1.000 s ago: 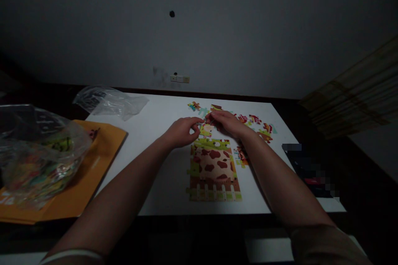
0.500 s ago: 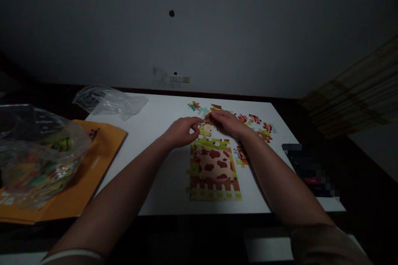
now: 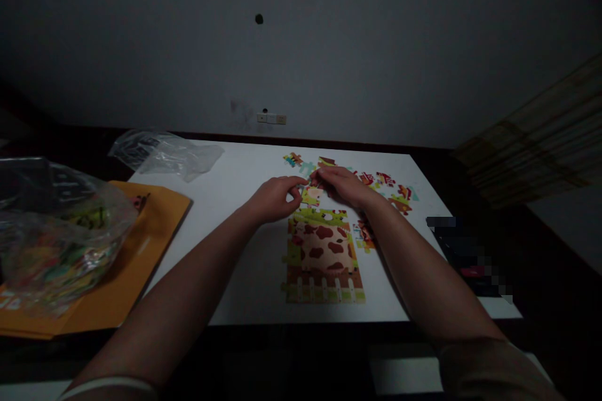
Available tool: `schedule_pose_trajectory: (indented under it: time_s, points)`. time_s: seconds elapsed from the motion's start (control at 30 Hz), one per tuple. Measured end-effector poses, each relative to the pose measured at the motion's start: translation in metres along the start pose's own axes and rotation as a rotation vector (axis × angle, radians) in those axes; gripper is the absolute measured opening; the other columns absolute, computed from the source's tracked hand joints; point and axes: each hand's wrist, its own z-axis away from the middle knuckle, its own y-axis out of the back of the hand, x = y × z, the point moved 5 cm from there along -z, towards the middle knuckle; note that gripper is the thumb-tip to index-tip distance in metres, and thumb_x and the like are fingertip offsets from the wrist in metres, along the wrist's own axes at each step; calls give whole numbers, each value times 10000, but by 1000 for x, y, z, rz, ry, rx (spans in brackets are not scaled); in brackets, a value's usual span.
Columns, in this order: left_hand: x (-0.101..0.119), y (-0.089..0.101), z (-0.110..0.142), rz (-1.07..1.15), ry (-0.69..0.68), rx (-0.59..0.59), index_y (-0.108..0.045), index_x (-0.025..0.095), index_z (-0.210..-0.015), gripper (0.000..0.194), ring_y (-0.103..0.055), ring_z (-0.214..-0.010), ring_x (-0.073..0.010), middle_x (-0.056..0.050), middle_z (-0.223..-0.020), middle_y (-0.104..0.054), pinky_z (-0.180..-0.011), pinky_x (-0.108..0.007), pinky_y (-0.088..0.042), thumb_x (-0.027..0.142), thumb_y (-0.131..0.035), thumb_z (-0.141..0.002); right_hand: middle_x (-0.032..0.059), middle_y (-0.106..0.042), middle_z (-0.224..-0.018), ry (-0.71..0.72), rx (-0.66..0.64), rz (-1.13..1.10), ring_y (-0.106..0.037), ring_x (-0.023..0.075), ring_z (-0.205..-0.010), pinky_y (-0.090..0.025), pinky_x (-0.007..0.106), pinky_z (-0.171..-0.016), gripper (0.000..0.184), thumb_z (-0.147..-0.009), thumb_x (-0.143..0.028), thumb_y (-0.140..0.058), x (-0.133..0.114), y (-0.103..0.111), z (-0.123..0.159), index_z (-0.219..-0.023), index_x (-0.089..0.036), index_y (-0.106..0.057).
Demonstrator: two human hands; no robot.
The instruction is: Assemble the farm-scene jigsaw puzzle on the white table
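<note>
My left hand (image 3: pixel 278 199) and my right hand (image 3: pixel 342 184) nearly meet above the joined part of a jigsaw puzzle (image 3: pixel 325 250), which shows a brown-spotted cow behind a white fence. Between them is a yellow-green puzzle piece (image 3: pixel 311 196) with a pale patch. The fingers of both hands are closed at its upper edge, the left index finger and thumb curled by its left side. The right fingertips are partly hidden, and a small gap shows between this piece and the joined part below.
Loose puzzle pieces (image 3: pixel 388 180) lie to the right and at the back of the white table (image 3: pixel 235 257). On the left, a clear bag of pieces (image 3: pixel 70 244) rests on an orange folder (image 3: pixel 155 225). A crumpled plastic bag (image 3: pixel 181 156) lies behind; dark items sit at the right edge.
</note>
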Motion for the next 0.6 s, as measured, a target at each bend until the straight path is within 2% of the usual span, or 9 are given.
schedule_pose_trajectory:
  time_s: [0.17,0.47,0.6]
  points:
    - [-1,-1,0,-5,-3,-1,-763,246,-1378,497,-785,-1001,-243,-41,-1022,-857,-983,-396,-578,244,-650,-894,77,-739,-946,-23,-11,39,-599,236,-854,-534,412,-797,515,-993,-778,-672,-5,-2,2,-921,-282,-792]
    - [-1,-1,0,11,-14,5,-757,238,-1364,485,-782,-957,-237,-27,-993,-852,-932,-387,-578,218,-664,-889,75,-741,-990,-22,-36,90,-617,240,-885,-525,403,-840,432,-1018,-693,-671,-1,0,-1,-947,-280,-779]
    - [-1,-1,0,12,-10,13,-760,240,-1361,478,-788,-974,-241,-26,-986,-851,-939,-389,-579,214,-669,-893,74,-769,-1044,-23,-57,72,-651,242,-935,-545,399,-879,320,-955,-603,-785,-1,0,-1,-1005,-287,-801]
